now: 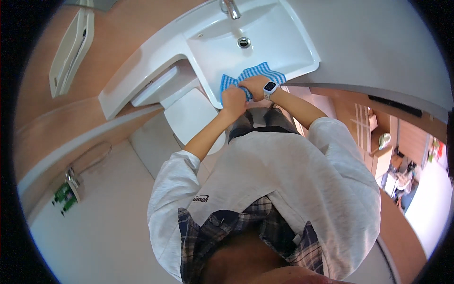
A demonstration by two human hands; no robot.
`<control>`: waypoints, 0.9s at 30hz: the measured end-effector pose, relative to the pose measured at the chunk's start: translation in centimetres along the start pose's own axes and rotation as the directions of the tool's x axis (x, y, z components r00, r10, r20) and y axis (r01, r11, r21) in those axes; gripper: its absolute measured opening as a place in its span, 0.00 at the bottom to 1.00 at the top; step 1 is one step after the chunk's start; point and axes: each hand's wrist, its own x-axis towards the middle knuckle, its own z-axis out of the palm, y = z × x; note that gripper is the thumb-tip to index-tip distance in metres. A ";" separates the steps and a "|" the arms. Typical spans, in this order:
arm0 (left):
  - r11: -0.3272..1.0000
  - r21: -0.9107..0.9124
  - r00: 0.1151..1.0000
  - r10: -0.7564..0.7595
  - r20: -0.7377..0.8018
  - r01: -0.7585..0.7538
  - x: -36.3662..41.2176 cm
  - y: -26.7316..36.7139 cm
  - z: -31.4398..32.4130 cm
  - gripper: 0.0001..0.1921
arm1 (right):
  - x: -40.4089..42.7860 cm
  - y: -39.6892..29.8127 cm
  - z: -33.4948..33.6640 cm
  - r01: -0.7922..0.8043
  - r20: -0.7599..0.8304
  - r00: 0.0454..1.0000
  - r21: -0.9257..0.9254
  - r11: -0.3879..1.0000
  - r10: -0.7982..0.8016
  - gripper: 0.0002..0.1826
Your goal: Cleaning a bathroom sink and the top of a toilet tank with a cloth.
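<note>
A blue-and-white striped cloth (264,71) is bunched between my two hands at the front rim of a white washbasin (216,49). My left hand (234,101) is closed on the cloth's left part. Close beside it, my right hand (256,87) grips the cloth's middle, and a loose flap spreads to the right over the basin's edge. A watch with a pale strap (270,87) sits on my right wrist. Beyond the hands are the basin's metal drain (244,43) and a chrome faucet (233,10). The fingertips are partly hidden by the cloth and the hands themselves.
Left of the basin stands a white toilet with its lid down (191,113), under a curved white counter (142,56). A white wall rack (71,53) hangs at upper left. Green bottles (65,197) stand by a shower fitting (72,175). An opening to another room lies at right.
</note>
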 end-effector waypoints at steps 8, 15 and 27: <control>0.972 0.216 0.972 -0.036 -0.232 0.088 3.7 2.4 2.7 0.23 | -3.1 4.0 -1.6 0.194 -0.123 0.973 -0.017 0.981 -0.195 0.28; 0.963 -0.256 0.987 -0.113 -0.117 0.080 11.4 11.9 0.7 0.25 | -8.4 13.7 -4.5 0.003 -0.168 0.985 -0.156 0.988 -0.030 0.22; 0.922 -0.387 0.999 0.016 0.034 -0.002 11.6 8.7 1.8 0.35 | -6.1 12.6 -4.7 -0.052 0.134 0.988 -0.144 0.988 0.072 0.30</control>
